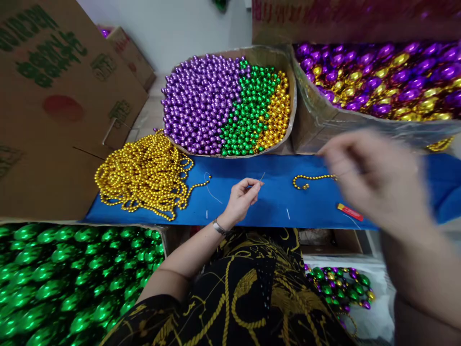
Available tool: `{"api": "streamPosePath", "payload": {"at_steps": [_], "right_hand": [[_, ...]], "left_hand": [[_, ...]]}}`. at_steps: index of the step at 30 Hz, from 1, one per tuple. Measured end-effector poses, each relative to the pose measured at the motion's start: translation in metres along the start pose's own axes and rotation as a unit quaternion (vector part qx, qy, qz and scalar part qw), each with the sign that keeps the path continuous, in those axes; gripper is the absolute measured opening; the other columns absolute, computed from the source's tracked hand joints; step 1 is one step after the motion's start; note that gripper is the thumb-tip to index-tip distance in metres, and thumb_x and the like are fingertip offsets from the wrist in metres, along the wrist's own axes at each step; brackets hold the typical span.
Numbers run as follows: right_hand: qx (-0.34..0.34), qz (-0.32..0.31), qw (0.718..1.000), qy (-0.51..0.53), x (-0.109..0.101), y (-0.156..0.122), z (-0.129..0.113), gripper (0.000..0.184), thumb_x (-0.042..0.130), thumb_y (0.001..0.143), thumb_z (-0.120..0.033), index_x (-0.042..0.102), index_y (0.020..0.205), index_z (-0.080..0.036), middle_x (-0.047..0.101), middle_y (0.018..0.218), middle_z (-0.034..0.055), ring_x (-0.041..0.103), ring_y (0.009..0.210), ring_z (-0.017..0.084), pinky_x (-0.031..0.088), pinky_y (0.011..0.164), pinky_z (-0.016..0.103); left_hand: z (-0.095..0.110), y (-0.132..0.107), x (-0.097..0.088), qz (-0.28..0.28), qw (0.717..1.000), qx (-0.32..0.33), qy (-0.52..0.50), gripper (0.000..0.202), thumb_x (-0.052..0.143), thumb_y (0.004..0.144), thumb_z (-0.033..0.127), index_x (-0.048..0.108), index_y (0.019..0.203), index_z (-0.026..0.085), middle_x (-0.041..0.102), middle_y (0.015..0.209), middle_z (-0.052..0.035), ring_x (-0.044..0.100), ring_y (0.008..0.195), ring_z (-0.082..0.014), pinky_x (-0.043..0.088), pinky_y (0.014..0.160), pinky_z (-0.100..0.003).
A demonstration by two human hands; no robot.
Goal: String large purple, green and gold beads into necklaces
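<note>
My left hand is over the blue cloth, thumb and forefinger pinched on a thin, pale needle-like strand that points up and right. My right hand is raised at the right, close to the camera and blurred by motion. Its fingers look pinched together, but what they hold cannot be made out. A short string of gold beads lies on the cloth beside it, one end hidden behind the hand. To the left is a heap of gold bead strings, one loose end reaching toward my left hand.
Beyond the blue cloth stands a box of purple, green and gold beads. Larger purple and gold beads fill another box. Large green beads are at lower left. A red and yellow object and thread scraps lie on the cloth.
</note>
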State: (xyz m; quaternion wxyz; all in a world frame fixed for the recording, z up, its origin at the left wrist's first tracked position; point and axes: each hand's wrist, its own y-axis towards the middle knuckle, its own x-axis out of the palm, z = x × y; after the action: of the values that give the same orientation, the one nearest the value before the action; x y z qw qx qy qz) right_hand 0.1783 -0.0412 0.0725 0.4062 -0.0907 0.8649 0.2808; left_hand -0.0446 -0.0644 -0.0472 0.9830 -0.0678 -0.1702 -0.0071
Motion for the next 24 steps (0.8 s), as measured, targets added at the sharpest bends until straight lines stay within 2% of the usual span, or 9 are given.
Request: {"api": "streamPosePath", "payload": {"at_steps": [2,4,6,8,13,24], "right_hand": [[-0.001,-0.052,0.999,0.0,0.024,-0.004,-0.009,0.02,0.047,0.1,-0.034,0.063,0.093,-0.024,0.067,0.086,0.0047,0.064,0.08,0.018,0.047,0.072,0.032],[0.016,-0.084,0.996,0.014,0.053,-0.013,-0.013,0.021,0.045,0.1,-0.031,0.061,0.089,-0.023,0.066,0.08,0.0033,0.062,0.074,0.016,0.046,0.069,0.03],[0.044,-0.084,0.995,0.041,0.078,-0.024,-0.014,0.022,0.044,0.1,-0.03,0.06,0.087,-0.022,0.066,0.08,0.0027,0.062,0.073,0.015,0.045,0.068,0.029],[0.065,-0.065,0.993,0.073,0.092,-0.033,-0.015,0.02,0.045,0.099,-0.028,0.06,0.086,-0.022,0.067,0.083,0.0029,0.062,0.075,0.015,0.046,0.069,0.028],[0.08,-0.019,0.991,0.106,0.096,-0.039,-0.019,0.016,0.049,0.096,-0.023,0.061,0.086,-0.022,0.071,0.09,0.0027,0.065,0.079,0.014,0.048,0.073,0.027],[0.062,-0.007,0.995,0.073,0.1,-0.043,-0.017,0.017,0.049,0.094,-0.021,0.061,0.082,-0.023,0.071,0.088,0.0028,0.067,0.079,0.014,0.05,0.074,0.026]], "left_hand": [[-0.001,-0.004,-0.002,-0.002,1.0,0.01,0.011,0.032,0.075,0.079,0.043,0.068,0.092,0.014,0.063,0.071,0.0002,0.043,0.047,-0.0017,0.033,0.042,-0.015],[-0.002,-0.008,-0.004,-0.008,0.999,0.021,0.028,0.033,0.074,0.081,0.043,0.07,0.097,0.015,0.064,0.07,0.0001,0.047,0.049,-0.0029,0.038,0.044,-0.015],[-0.004,-0.013,-0.007,-0.013,0.998,0.031,0.049,0.032,0.073,0.082,0.043,0.071,0.099,0.016,0.066,0.076,-0.0016,0.054,0.054,-0.0048,0.046,0.05,-0.017],[-0.005,-0.016,-0.01,-0.017,0.997,0.043,0.066,0.03,0.072,0.084,0.041,0.071,0.098,0.016,0.068,0.084,-0.0035,0.061,0.06,-0.0066,0.053,0.057,-0.019],[-0.007,-0.02,-0.012,-0.036,0.992,0.082,0.092,0.021,0.07,0.086,0.034,0.072,0.099,0.017,0.067,0.091,-0.0039,0.067,0.068,-0.0086,0.058,0.066,-0.022],[-0.012,-0.021,-0.011,-0.055,0.988,0.095,0.108,0.017,0.067,0.089,0.03,0.073,0.1,0.018,0.066,0.088,-0.0025,0.067,0.069,-0.0088,0.058,0.068,-0.023]]}}
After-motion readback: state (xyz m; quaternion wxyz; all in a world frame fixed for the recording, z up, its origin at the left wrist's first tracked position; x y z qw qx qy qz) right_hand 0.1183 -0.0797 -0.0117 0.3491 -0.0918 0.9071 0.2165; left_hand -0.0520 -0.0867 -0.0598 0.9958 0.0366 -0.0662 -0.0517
